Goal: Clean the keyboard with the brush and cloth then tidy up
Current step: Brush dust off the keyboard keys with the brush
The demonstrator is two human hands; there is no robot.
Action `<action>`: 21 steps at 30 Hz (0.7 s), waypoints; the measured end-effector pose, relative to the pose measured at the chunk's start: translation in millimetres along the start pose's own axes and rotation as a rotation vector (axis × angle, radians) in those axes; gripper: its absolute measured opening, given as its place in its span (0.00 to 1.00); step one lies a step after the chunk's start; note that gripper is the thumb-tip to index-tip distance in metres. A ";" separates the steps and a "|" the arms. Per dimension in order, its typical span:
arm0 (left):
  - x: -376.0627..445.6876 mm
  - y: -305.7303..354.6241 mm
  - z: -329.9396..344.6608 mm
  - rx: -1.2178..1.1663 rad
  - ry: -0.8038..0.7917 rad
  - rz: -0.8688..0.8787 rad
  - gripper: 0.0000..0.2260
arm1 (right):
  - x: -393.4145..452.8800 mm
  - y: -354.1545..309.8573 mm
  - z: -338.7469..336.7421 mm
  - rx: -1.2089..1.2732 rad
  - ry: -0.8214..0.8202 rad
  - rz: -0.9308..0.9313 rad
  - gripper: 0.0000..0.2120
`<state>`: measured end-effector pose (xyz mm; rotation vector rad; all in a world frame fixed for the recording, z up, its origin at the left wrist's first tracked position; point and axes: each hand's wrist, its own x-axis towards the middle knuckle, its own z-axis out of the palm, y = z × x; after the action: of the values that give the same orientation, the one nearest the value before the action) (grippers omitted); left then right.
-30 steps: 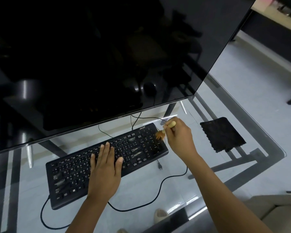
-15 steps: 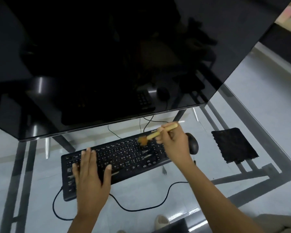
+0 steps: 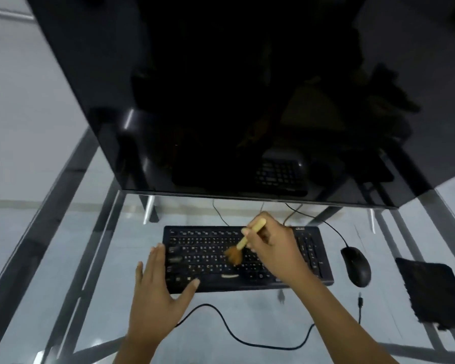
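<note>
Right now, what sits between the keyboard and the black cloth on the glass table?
In the head view, a black mouse sits between the keyboard and the cloth, apart from both, on the glass table.

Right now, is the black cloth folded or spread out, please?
Spread out: the black cloth lies flat, one layer, right of the mouse.

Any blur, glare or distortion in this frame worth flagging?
Head view: dim overall; left hand and keyboard keys smeared by motion blur; dark monitor mirrors the keyboard; wide-angle bends the glass table edges; the cloth reads nearly featureless black.
</note>
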<state>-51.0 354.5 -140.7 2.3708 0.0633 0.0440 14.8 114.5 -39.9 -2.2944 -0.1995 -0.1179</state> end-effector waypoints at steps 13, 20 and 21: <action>-3.3 -6.0 0.4 0.113 -0.021 0.018 0.51 | 12.8 -22.8 38.0 0.049 0.018 -0.063 0.05; -2.5 -4.9 -0.1 0.111 -0.009 0.007 0.51 | 17.4 -32.6 45.1 0.064 0.020 -0.108 0.05; -2.7 -5.2 -0.3 0.122 -0.012 0.008 0.51 | 17.3 -32.3 47.9 0.060 -0.061 -0.075 0.06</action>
<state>-53.8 358.2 -144.1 2.4935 0.0517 0.0311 27.0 173.3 -45.6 -2.2327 -0.3165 -0.0790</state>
